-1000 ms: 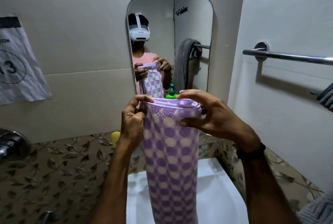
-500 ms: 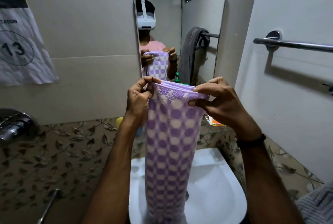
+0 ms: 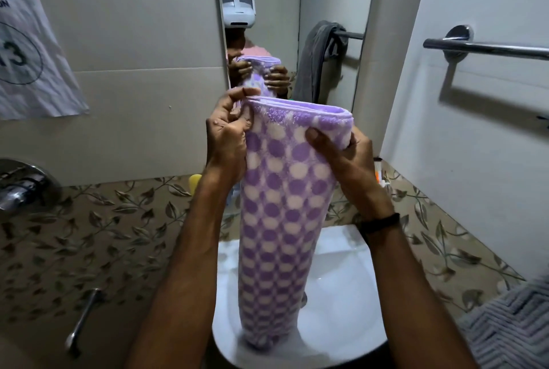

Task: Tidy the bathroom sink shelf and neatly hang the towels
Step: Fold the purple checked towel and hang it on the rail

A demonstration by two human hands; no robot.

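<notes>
A folded purple towel with white dots (image 3: 285,205) hangs lengthwise in front of me, its lower end down in the white sink (image 3: 341,294). My left hand (image 3: 230,136) pinches its top left corner. At the top right edge my right hand (image 3: 344,154) grips it, thumb in front and fingers behind. A chrome towel bar (image 3: 487,49) is fixed to the right wall, above and to the right of my hands. A grey towel (image 3: 511,327) shows at the lower right corner. The shelf behind the towel is mostly hidden.
A mirror (image 3: 326,12) faces me and reflects a grey towel bunched on a bar. A yellow object (image 3: 194,181) and small items (image 3: 378,172) peek out beside the towel. A tap (image 3: 20,190) is on the left wall, a numbered paper (image 3: 26,56) above it.
Both hands lifted the towel's top edge slightly. My right hand shifted its grip down over the right edge. The camera moved closer and turned a little to the left.
</notes>
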